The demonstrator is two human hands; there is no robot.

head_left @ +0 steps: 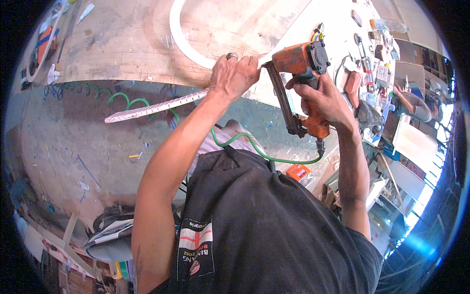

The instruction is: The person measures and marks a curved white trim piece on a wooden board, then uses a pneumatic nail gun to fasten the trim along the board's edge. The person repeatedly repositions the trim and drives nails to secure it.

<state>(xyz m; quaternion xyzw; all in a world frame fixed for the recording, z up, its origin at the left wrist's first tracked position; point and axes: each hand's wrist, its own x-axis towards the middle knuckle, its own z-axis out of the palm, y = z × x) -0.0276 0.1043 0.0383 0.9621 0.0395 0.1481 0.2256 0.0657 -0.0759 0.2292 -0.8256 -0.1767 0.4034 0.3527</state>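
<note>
My right hand [329,100] is wrapped around the handle of an orange and black air nail gun [291,60]. Its nose end is beside the fingers of my left hand [234,76], at the edge of the worktable. The left hand is closed on a pale strip [156,106] with evenly spaced cuts across it; the strip's free end sticks out to the left, past the table edge. Under and beyond these fingers lies a curved white band [180,36] on the tabletop. Where strip and band meet is hidden by my hand. A green air hose [254,146] runs from the gun's base.
The wooden worktable [117,44] spans the far side. Hand tools, a clear plastic bottle [389,25] and small boxes crowd its right end. Coiled hose hangs along the near edge. An orange case [298,171] sits low beside me. Another person's arm [405,100] shows at far right.
</note>
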